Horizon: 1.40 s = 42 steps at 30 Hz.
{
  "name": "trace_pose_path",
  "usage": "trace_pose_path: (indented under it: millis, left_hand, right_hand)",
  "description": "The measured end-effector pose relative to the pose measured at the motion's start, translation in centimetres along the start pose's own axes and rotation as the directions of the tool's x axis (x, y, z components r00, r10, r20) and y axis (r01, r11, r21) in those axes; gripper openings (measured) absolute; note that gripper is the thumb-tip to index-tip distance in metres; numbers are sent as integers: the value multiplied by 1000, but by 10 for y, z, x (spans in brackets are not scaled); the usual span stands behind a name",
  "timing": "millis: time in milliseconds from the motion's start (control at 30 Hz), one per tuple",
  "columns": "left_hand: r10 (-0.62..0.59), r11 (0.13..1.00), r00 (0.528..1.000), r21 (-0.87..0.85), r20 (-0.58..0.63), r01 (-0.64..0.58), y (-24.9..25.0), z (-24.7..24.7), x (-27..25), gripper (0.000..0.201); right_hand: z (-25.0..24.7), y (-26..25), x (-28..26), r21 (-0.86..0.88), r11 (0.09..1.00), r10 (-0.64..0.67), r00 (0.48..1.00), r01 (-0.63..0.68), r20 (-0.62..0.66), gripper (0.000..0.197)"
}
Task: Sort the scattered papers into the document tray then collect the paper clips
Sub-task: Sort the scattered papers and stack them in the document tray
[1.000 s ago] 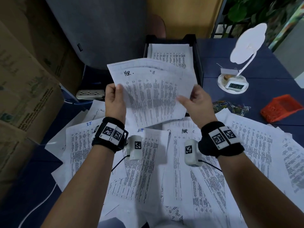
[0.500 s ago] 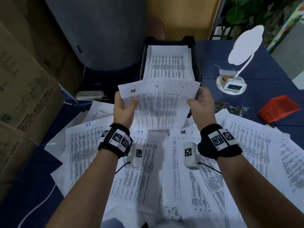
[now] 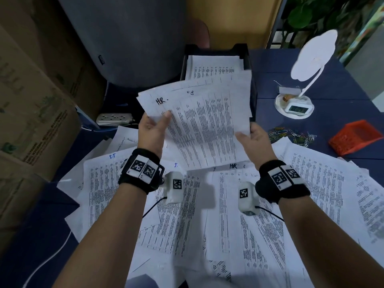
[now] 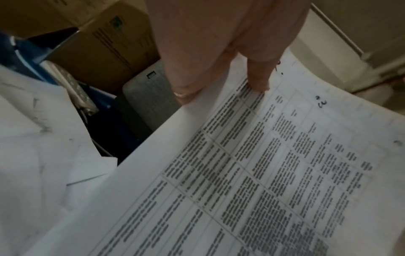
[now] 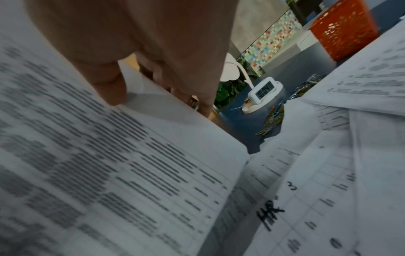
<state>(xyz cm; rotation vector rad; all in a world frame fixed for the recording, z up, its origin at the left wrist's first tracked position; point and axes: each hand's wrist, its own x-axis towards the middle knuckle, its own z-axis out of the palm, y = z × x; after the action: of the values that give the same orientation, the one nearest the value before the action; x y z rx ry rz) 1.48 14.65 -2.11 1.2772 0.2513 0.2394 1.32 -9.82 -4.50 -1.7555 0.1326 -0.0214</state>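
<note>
Both hands hold a small stack of printed sheets marked "HR" (image 3: pixel 199 121) in the air, tilted, just in front of the black document tray (image 3: pixel 252 80). My left hand (image 3: pixel 152 129) pinches the stack's left edge, thumb on top (image 4: pixel 258 81). At the lower right corner my right hand (image 3: pixel 252 138) grips the stack, thumb on top (image 5: pixel 111 88). The tray holds printed paper (image 3: pixel 214 66). Many more printed sheets (image 3: pixel 228 215) lie scattered over the blue table. A pile of coloured paper clips (image 3: pixel 291 135) lies to the right of my right hand.
An orange mesh basket (image 3: pixel 355 136) stands at the right, beyond the paper clips. A white lamp with a small clock (image 3: pixel 295 107) is at the back right. Cardboard boxes (image 3: pixel 31 100) and a grey chair back (image 3: pixel 128 38) fill the left. A power strip (image 3: pixel 114 118) lies near them.
The held stack dropped toward me half a second ago, then rose and tilted again, its top edge now over the tray's front. Both hands kept their hold.
</note>
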Motion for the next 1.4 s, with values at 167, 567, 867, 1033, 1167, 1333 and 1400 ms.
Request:
trace_pose_path:
  millis: [167,567,867,1033,1167,1333,1400]
  left_hand:
    - [-95,953,995,290,19,85,-35,-11,-7,34]
    - [-456,702,889,627,30,339,-107,-21,-25,43]
    - [-656,633,738,648,160,423,-101,-9,-13,43]
    - [-565,655,823,637,53,408,-100,6,21,57]
    - [-494,696,869,602,8,390,-103,15,48,64]
    - [-411,726,911,600,-13,336,-105,29,70,35]
    - [-374,716,927,626,-31,310,-108,37,79,30]
  right_hand:
    - [-14,37,-9,-172,970,188,978,-171,90,17]
    - [-30,87,-20,-267,819,544,835,-507,81,27]
    - [-17,60,23,-150,878,448,891,-454,-71,23]
    - [-3,43,48,-184,901,381,919,-394,-100,9]
    - [7,32,55,-125,870,484,874,-477,35,24]
    - [13,40,73,-45,872,483,872,-488,-82,3]
    - [15,54,86,-166,878,433,893,-449,-122,22]
